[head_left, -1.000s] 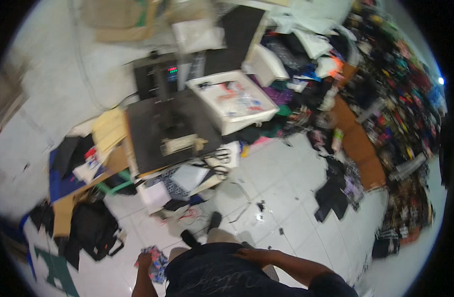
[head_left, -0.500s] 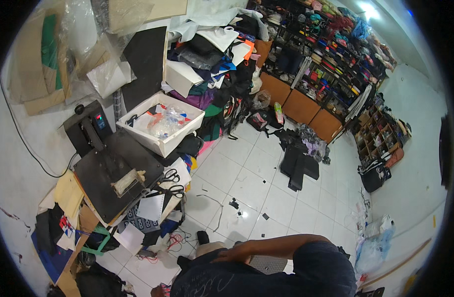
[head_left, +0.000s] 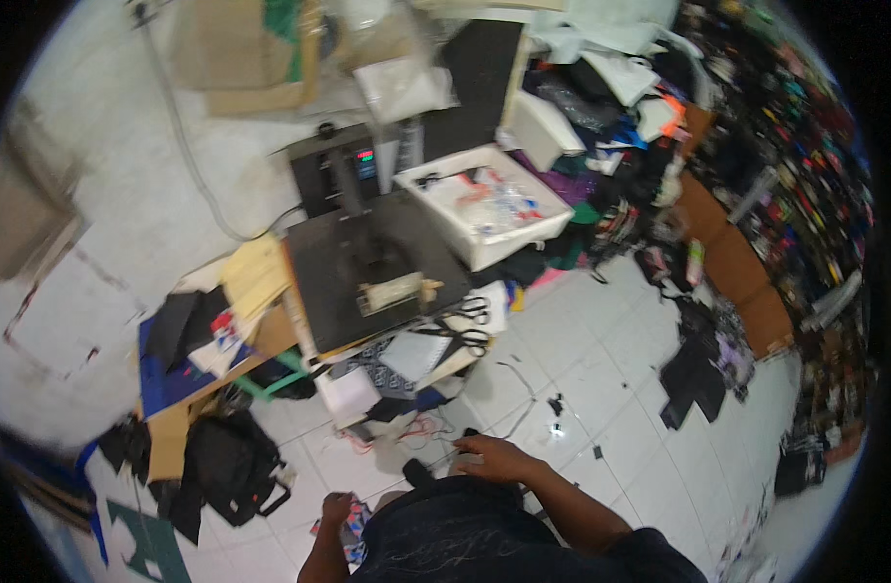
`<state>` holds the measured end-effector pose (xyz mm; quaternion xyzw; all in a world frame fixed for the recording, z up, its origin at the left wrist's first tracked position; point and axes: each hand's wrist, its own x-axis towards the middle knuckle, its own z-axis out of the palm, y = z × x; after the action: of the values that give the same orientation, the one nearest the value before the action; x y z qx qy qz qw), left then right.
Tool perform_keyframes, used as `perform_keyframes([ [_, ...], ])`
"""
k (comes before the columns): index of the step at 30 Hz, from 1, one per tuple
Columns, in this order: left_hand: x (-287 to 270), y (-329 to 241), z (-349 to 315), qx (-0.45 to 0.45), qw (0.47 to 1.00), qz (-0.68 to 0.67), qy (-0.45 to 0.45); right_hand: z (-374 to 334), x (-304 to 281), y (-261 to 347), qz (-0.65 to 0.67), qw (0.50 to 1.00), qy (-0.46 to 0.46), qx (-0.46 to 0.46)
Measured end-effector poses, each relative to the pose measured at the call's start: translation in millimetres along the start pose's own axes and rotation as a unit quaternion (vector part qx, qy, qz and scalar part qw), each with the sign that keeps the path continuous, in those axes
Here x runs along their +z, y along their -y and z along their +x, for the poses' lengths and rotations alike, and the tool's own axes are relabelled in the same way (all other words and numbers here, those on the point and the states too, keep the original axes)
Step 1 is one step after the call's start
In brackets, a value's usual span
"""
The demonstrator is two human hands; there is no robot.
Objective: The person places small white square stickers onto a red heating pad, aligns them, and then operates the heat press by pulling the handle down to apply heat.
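My left hand (head_left: 337, 507) is low in the picture, its fingers curled closed at a red, blue and white patterned piece (head_left: 354, 532), cloth or packet, which shows on both sides of the wrist. Blur hides the exact grip. My right hand (head_left: 492, 459) lies over my leg, palm down with fingers stretched out and nothing in it. Ahead stands a heat press (head_left: 392, 238) with a dark flat plate and a lit display. Scissors (head_left: 473, 340) with black handles lie on papers at its near right corner. A white notepad (head_left: 414, 357) is beside them.
A white bin (head_left: 484, 248) of plastic scraps stands right of the press. Piled fabrics and bags (head_left: 601, 117) fill the back. A black backpack (head_left: 234, 471) sits on the floor at left. Red cords (head_left: 421, 426) and dark pieces (head_left: 693, 374) lie on the tiles.
My view has swung left, so the press and bin appear farther right. My left hand and more of the patterned piece have come into view. My right hand's fingers now reach forward.
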<state>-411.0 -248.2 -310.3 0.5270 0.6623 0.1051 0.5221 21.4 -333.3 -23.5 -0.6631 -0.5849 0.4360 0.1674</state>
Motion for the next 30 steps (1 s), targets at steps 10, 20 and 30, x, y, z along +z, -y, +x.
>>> perform_keyframes([
  [10, 3.6, -14.5, -41.9, -0.024, 0.981, 0.186, 0.04, -50.5, 93.0, -201.1, 0.073, 0.942, -0.136, 0.297],
  [20, 17.5, 17.8, -20.1, 0.073, 0.96, 0.257, 0.087, -86.8, 96.2, -294.6, 0.054, 0.933, -0.113, 0.338],
  [30, 29.4, -50.2, -10.2, -0.036, 0.995, 0.081, 0.04, -18.7, 67.1, -180.2, 0.033, 0.966, -0.068, 0.249],
])
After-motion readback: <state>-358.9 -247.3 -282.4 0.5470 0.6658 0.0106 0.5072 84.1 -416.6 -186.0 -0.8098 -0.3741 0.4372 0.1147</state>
